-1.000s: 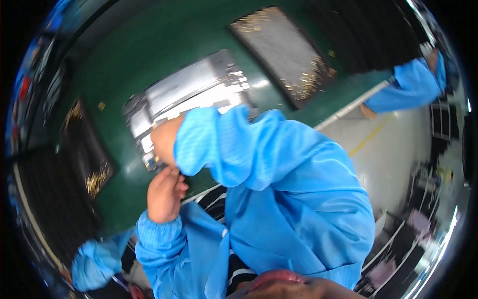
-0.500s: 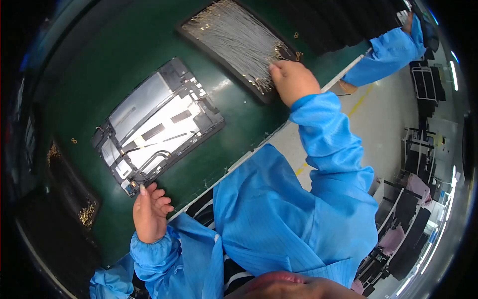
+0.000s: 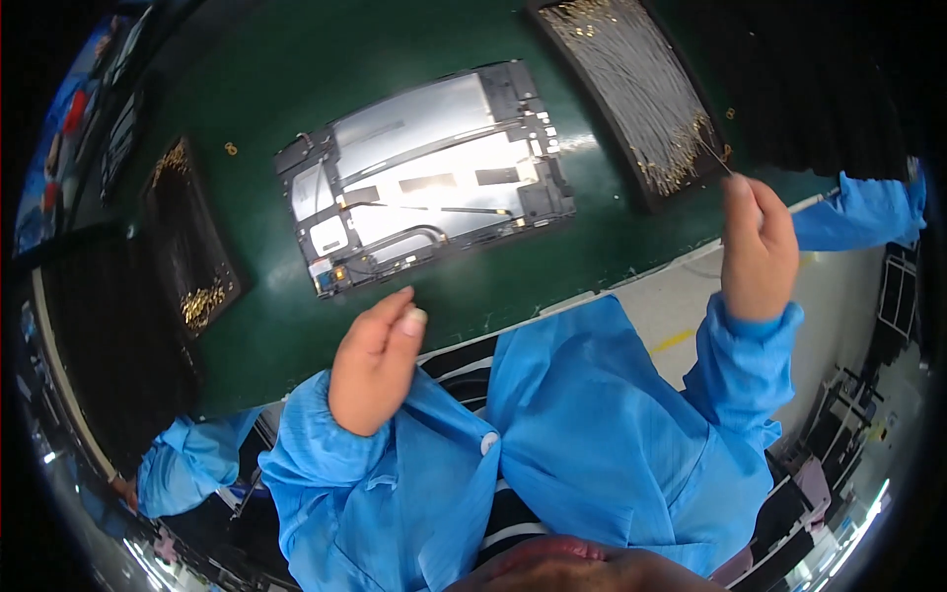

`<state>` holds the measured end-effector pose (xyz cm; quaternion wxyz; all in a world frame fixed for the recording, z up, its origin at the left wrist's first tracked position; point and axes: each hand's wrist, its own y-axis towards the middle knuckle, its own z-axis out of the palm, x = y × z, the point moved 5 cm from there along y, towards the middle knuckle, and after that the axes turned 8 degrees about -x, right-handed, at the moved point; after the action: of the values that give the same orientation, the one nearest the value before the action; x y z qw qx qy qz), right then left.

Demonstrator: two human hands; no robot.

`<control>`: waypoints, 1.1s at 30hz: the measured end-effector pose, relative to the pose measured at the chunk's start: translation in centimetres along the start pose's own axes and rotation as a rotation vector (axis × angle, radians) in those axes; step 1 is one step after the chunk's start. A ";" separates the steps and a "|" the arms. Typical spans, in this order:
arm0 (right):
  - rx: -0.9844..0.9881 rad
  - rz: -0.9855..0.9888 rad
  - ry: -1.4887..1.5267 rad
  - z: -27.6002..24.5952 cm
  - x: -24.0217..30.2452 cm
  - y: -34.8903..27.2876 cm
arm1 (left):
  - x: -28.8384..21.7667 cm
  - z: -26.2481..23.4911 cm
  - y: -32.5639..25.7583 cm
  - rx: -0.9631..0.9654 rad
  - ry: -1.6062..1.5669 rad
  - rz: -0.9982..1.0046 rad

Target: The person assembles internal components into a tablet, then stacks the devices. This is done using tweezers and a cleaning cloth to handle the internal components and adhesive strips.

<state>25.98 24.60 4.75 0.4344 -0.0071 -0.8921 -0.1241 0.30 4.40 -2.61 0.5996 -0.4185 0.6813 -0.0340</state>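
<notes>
My right hand (image 3: 758,247) is closed in a pinch on a thin grey cable (image 3: 718,158), just off the near right corner of a dark tray (image 3: 655,202). Many such grey cables (image 3: 641,89) with gold-coloured ends lie bundled in that tray. My left hand (image 3: 377,365) hovers by the table's near edge with nothing in it, its fingers stretched forward and the thumb beside them. Beyond it, apart from the fingertips, an opened flat electronic device (image 3: 449,219) lies on the green table, showing silver panels, black strips and small connectors.
On the left stands a second dark tray (image 3: 229,266) of dark cables with gold-coloured ends. Small gold-coloured pieces (image 3: 230,149) lie on the green table (image 3: 266,360). Other people's blue sleeves show at the right (image 3: 863,215) and lower left (image 3: 187,469).
My right hand has drawn back from the cable tray with a cable in its pinch. My left hand has come away from the device's near corner. The whole view has turned.
</notes>
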 end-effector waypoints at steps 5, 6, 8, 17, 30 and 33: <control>0.897 -0.216 0.408 5.3 5.3 -5.3 | -6.2 2.3 -3.1 -0.193 0.375 1.297; 1.167 -0.026 0.330 7.2 5.2 -6.7 | -6.6 2.6 -3.1 -0.188 0.374 1.296; 1.407 0.152 0.359 9.2 4.3 -9.1 | -6.8 3.8 -2.4 -0.004 0.526 1.158; 1.028 0.712 0.431 11.9 1.4 -8.7 | -5.0 5.8 1.6 -0.220 0.628 1.102; 0.247 -0.078 0.715 11.4 1.4 -6.7 | -5.4 6.5 2.4 -0.205 0.783 0.973; 0.217 -0.118 0.787 11.7 1.5 -6.8 | -5.3 6.5 2.4 -0.192 0.785 0.966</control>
<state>15.16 20.51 -2.52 0.7326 0.1380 -0.6648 -0.0473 4.13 12.19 -1.59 0.2123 -0.0722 0.9628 0.1509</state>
